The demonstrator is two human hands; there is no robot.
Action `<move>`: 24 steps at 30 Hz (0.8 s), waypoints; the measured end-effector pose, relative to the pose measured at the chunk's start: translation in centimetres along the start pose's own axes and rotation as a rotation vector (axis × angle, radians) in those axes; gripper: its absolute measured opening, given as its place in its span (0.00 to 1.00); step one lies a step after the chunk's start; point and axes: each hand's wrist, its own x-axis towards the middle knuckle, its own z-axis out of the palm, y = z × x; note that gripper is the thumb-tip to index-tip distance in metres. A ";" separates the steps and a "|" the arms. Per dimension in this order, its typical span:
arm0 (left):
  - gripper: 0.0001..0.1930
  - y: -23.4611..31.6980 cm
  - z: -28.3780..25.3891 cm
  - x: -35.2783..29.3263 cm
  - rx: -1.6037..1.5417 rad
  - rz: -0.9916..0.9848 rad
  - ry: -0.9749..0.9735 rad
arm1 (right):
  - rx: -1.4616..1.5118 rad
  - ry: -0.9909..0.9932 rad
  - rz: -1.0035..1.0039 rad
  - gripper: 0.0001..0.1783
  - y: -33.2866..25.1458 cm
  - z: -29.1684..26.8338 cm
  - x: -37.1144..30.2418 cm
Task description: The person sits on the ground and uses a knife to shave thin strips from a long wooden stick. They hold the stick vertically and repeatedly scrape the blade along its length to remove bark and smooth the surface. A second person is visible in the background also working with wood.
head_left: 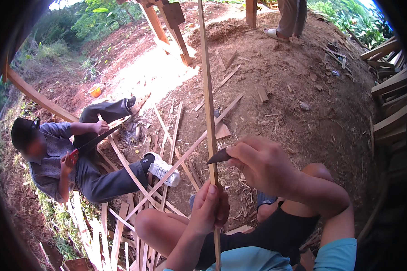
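A long, thin wooden strip (207,86) stands nearly upright in front of me, running from the top edge of the view down to my lap. My left hand (207,205) is wrapped round its lower part, thumb along the near face. Just above and to the right, my right hand (264,163) grips a small knife with a dark, pointed blade (219,156). The blade lies across the strip, its tip reaching just past the left edge. The knife's handle is hidden inside my fingers.
At left a seated co-worker holds a red-handled saw (97,139). Several loose wooden strips (176,131) lie crossed on the dirt between us. Stacked boards (391,99) line the right side. Another person's legs (291,18) stand at the back, near wooden posts (251,13).
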 end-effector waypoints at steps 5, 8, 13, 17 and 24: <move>0.16 -0.6 0.1 0.0 0.081 0.014 0.061 | -0.076 -0.048 0.029 0.08 1.0 -0.6 1.3; 0.16 -0.6 0.0 0.1 0.138 0.026 0.076 | 0.039 -0.114 -0.034 0.06 0.7 0.1 0.1; 0.16 -0.9 0.1 0.5 0.161 0.032 0.136 | -0.099 -0.044 -0.061 0.05 2.2 0.3 0.7; 0.15 -1.4 1.5 -0.6 0.306 0.015 0.071 | -0.126 0.185 0.031 0.05 4.2 -1.5 4.8; 0.14 -0.5 0.0 0.2 0.213 0.047 0.133 | 0.103 -0.144 -0.027 0.06 0.9 0.3 0.1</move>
